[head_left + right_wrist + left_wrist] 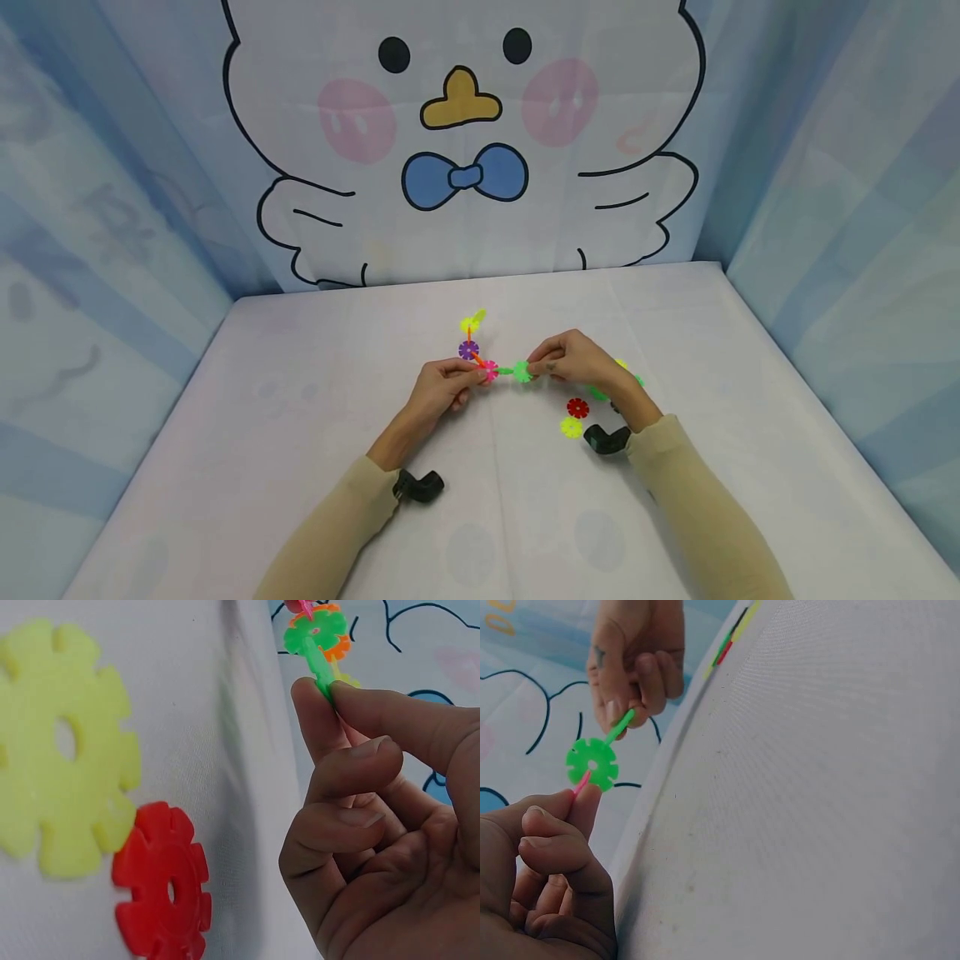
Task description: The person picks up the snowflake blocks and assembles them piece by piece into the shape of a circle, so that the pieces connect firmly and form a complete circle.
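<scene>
A chain of notched plastic discs spans my two hands above the table. My left hand (pixel 442 385) pinches the pink disc (pixel 491 371) between thumb and forefinger. At the other end my right hand (pixel 573 358) pinches a green disc (pixel 522 372) the same way. Between those two, a second green disc (pixel 592 763) is slotted in, seen edge-on from the head and nearly face-on in the left wrist view. Beyond the pink disc run an orange disc (pixel 339 646), a purple disc (pixel 468 350) and yellow discs (pixel 469 325) at the far end.
Loose on the white table (pixel 300 467) lie a red disc (pixel 577 407) and a yellow disc (pixel 572 428), near the right wrist. More discs, green (pixel 597 393) among them, are partly hidden behind the right forearm. A patterned cloth (pixel 465 233) hangs at the table's back edge.
</scene>
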The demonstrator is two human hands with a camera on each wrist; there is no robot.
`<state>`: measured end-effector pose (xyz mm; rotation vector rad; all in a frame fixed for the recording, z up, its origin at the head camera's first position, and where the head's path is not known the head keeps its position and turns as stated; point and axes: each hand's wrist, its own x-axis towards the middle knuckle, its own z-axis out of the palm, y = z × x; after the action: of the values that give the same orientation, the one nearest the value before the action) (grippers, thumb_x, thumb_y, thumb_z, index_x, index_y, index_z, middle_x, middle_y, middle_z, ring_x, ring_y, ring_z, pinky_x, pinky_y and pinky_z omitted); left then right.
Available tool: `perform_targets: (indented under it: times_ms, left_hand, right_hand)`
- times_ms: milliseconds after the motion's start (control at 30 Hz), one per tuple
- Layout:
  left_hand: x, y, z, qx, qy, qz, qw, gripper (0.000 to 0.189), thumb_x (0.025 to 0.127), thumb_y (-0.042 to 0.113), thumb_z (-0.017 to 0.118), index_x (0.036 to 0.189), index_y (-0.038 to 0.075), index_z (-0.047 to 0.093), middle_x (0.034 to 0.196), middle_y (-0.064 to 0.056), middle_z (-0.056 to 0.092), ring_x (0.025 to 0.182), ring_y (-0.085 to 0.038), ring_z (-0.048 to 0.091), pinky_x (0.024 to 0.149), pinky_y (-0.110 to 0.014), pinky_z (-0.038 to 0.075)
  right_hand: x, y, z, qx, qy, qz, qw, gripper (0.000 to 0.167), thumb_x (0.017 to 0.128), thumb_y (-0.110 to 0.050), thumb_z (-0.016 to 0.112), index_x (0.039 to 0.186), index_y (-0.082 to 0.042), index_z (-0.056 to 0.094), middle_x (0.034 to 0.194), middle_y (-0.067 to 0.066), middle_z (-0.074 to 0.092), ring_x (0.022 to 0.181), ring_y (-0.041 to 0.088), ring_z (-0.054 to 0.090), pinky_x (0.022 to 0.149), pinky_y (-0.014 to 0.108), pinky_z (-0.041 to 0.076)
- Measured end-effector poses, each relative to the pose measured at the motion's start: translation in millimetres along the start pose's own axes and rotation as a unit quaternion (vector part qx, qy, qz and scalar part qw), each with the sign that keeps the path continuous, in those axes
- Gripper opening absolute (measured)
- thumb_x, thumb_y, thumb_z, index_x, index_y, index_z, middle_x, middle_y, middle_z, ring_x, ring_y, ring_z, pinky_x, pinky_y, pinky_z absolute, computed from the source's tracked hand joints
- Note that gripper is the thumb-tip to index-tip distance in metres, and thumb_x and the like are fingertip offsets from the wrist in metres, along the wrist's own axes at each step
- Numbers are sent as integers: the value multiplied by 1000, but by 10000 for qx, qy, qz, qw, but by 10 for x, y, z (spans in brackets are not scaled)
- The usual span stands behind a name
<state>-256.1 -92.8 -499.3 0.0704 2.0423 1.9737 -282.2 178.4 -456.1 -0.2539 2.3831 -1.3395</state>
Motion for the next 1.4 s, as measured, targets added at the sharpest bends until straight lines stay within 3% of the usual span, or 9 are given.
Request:
perform_targets:
  times_ms: [767, 1000, 1400]
  left_hand:
    - [-13, -9, -2, -5, 53, 72, 10000, 13, 98, 16, 77, 103, 3, 76, 85, 0, 80, 56, -6, 48, 50, -18, 41]
    - [3, 1, -7, 22, 58, 98, 9999, 12, 98, 16, 77, 101, 4, 76, 85, 0, 79, 56, -6, 47, 51, -19, 40]
    - [-1, 8, -13, -44, 103, 70, 9999, 12, 97, 14, 78, 99, 3, 74, 83, 0, 80, 55, -6, 47, 50, -19, 40]
  right_hand:
    - [14, 7, 88, 70, -165, -166, 9997, 24, 96, -19, 79, 111, -1, 77, 95, 6, 82, 70, 13, 56, 66, 25, 47]
    - [18, -19, 99, 217, -94, -98, 9997, 19, 96, -16, 79, 108, -3, 77, 93, 4, 82, 69, 13, 55, 64, 25, 45]
    - [13, -15, 119, 151, -57, -324, 9993, 21, 97, -17, 78, 108, 0, 76, 93, 10, 82, 72, 15, 55, 64, 25, 44]
